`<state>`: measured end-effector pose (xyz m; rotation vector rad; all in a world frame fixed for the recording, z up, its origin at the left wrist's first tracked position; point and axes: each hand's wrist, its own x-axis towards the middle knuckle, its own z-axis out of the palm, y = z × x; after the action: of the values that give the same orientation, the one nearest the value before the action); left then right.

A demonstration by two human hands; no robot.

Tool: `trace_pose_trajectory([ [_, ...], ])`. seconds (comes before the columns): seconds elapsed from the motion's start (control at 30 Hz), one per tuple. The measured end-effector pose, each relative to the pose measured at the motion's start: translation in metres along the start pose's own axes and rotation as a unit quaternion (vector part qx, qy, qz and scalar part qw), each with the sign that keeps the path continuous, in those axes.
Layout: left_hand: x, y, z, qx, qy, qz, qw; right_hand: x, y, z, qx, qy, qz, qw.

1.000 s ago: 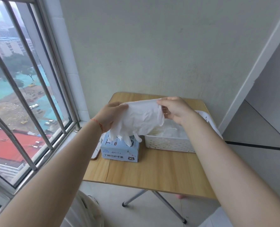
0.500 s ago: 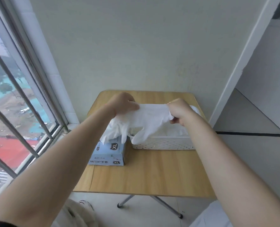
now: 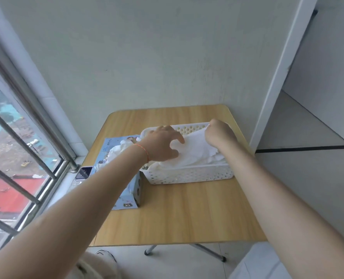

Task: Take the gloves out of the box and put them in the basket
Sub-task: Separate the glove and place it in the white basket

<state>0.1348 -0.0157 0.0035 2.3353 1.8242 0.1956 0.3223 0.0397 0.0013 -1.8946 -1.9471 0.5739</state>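
Now laying a thin white disposable glove (image 3: 195, 150) onto the heap inside the white perforated plastic basket (image 3: 187, 176). Right hand (image 3: 220, 133) above the basket's far right corner, fingers clamped on the glove's cuff edge in a pinch. Left hand (image 3: 161, 146) over the basket's left half, thumb stretched flat across the glove; other fingers hidden behind the back of the hand, so cannot tell whether curled or straight.

To finish the step well, probably:
- Lower the cuff inside the basket's far rim before letting go, so nothing drapes over the wall.
- Keep the thumb pressing lightly while the pinch releases; a film this limp likely clings and lifts back with the fingers.
- Smooth toward the basket's right end, then lift both hands straight up.

Counted:
- One basket, on the light wooden desk (image 3: 187, 214).
- One pale blue cardboard glove box (image 3: 130, 196), touching or just beside the basket's left end.
- One glove in hand; a heap beneath it, too crumpled to count.
- One white tuft of gloves (image 3: 116, 152) poking from the box top, left of the basket.
- One dark phone (image 3: 84, 173), further left of the basket, beyond the box.
- Two hands.
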Motion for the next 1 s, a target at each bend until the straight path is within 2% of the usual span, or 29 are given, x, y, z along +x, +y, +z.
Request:
trace_pose_trajectory([
  [0.1,-0.001,-0.01,-0.006,0.021,-0.04,-0.032,0.998,-0.001,-0.002,0.001,-0.048,0.022,0.006,0.999],
  [0.2,-0.001,-0.017,-0.011,0.088,-0.061,-0.057,0.993,-0.002,-0.002,0.004,-0.099,0.054,0.005,0.994],
  [0.3,-0.003,-0.015,-0.017,0.101,0.015,-0.073,0.992,-0.002,-0.001,0.006,-0.155,0.072,-0.002,0.985],
  [0.37,-0.003,-0.006,-0.014,0.047,0.083,-0.061,0.994,-0.002,0.001,0.008,-0.183,0.074,-0.014,0.98],
  [0.43,-0.002,0.005,-0.005,-0.024,0.104,-0.03,0.994,-0.003,0.005,0.01,-0.204,0.075,-0.031,0.976],
  [0.5,0.0,0.014,0.007,-0.057,0.049,-0.015,0.997,-0.004,0.009,0.012,-0.227,0.079,-0.041,0.97],
  [0.6,0.002,0.019,0.021,0.004,-0.057,-0.039,0.998,-0.005,0.012,0.011,-0.272,0.08,-0.055,0.957],
  [0.67,0.004,0.019,0.024,0.02,-0.098,-0.057,0.993,-0.006,0.013,0.011,-0.298,0.08,-0.072,0.948],
  [0.73,0.006,0.017,0.023,-0.024,-0.123,-0.074,0.989,-0.008,0.013,0.01,-0.309,0.096,-0.083,0.943],
  [0.8,0.005,0.013,0.015,-0.097,-0.076,-0.071,0.99,-0.009,0.008,0.008,-0.303,0.125,-0.096,0.94],
  [0.9,-0.006,-0.001,-0.007,-0.156,0.08,-0.054,0.983,-0.012,-0.013,0.006,-0.226,0.144,-0.124,0.955],
  [1.0,-0.025,-0.026,-0.027,-0.155,0.151,-0.102,0.971,-0.018,-0.048,0.017,-0.077,0.077,-0.174,0.979],
])
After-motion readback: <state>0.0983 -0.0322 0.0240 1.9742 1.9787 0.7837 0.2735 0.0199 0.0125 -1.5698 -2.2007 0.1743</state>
